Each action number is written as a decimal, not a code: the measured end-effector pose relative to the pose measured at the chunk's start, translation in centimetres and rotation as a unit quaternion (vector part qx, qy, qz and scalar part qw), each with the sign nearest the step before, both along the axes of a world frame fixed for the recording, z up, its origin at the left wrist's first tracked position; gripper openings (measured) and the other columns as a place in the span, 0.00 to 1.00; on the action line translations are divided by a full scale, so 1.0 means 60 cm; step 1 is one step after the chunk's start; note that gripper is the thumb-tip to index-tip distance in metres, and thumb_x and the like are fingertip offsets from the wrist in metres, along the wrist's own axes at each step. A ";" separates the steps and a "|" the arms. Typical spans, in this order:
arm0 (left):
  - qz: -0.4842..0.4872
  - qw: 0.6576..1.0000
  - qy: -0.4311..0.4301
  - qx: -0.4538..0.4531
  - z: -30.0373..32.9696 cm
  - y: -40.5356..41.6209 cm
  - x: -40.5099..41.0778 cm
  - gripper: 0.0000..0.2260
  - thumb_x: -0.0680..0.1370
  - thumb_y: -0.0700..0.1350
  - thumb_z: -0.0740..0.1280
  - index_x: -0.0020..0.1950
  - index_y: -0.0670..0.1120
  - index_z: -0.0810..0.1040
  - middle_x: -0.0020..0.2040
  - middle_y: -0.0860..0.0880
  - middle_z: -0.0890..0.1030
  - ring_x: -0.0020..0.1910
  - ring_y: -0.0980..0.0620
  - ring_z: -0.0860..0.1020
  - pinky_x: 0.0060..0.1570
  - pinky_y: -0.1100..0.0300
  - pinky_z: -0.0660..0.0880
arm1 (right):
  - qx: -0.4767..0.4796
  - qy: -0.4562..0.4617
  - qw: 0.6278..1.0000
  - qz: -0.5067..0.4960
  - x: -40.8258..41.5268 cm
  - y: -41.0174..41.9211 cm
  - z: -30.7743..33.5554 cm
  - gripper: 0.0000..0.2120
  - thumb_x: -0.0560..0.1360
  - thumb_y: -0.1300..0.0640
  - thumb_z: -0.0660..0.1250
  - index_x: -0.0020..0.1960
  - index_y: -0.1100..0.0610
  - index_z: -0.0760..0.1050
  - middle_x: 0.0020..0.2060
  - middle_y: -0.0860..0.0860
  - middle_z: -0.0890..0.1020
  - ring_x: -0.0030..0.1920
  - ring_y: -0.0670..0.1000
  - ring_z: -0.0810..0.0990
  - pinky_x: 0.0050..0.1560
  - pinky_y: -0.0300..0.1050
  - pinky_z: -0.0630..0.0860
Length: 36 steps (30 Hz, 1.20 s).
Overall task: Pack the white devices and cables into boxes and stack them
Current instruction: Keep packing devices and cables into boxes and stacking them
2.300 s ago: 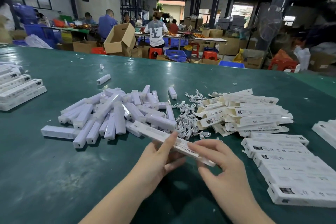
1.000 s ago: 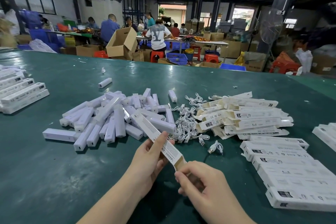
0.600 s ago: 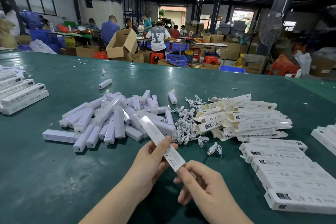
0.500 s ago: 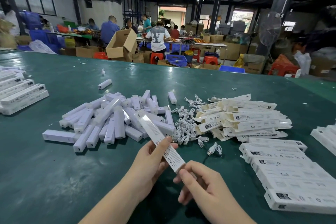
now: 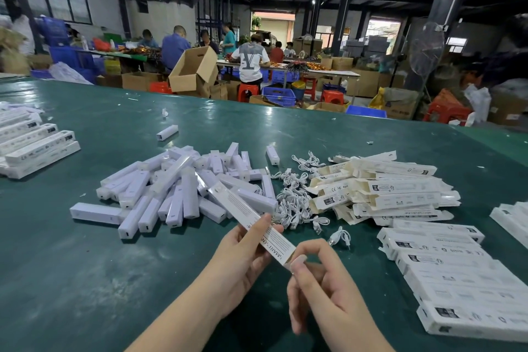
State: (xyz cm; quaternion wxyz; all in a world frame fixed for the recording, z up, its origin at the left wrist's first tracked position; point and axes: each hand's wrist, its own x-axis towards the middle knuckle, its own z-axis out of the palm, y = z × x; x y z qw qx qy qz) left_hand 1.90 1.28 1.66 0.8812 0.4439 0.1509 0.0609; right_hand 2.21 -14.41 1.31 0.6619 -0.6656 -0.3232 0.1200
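**Box in both hands, near-end flap being handled**

Left hand [image 5: 243,257] grips the long white box [image 5: 251,217] around its middle, thumb on top, fingers curled underneath. Right hand [image 5: 320,286] pinches the flap at the box's near end between thumb and forefinger. Box is held above the green table [image 5: 57,280], in front of the person.

Long axis runs diagonally: near end points down-right toward the right hand, far end up-left over the pile of white devices [image 5: 171,188]. Side face reads "SMART SEN…" (rest hidden under the thumb); fine print on the top face too small to read.

Beyond the hands: tangle of white cables [image 5: 297,200] centre, one loose cable [image 5: 340,237] just right of the box. Heap of unfilled flat boxes [image 5: 385,188] right of the cables, "CE FC RoHS" marks legible on one. Closed boxes in an overlapping row [image 5: 451,274] at near right, another stack [image 5: 31,146] far left. Other labels unreadable.
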 end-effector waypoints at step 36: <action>-0.167 0.984 0.033 0.043 -0.003 -0.008 -0.015 0.18 0.65 0.56 0.72 0.44 0.43 0.84 0.41 0.47 0.83 0.39 0.52 0.80 0.46 0.59 0.78 | -0.228 -0.167 0.956 -0.073 0.018 -0.019 0.003 0.36 0.62 0.32 0.68 0.66 0.26 0.55 0.33 0.42 0.81 0.31 0.43 0.79 0.38 0.33 0.73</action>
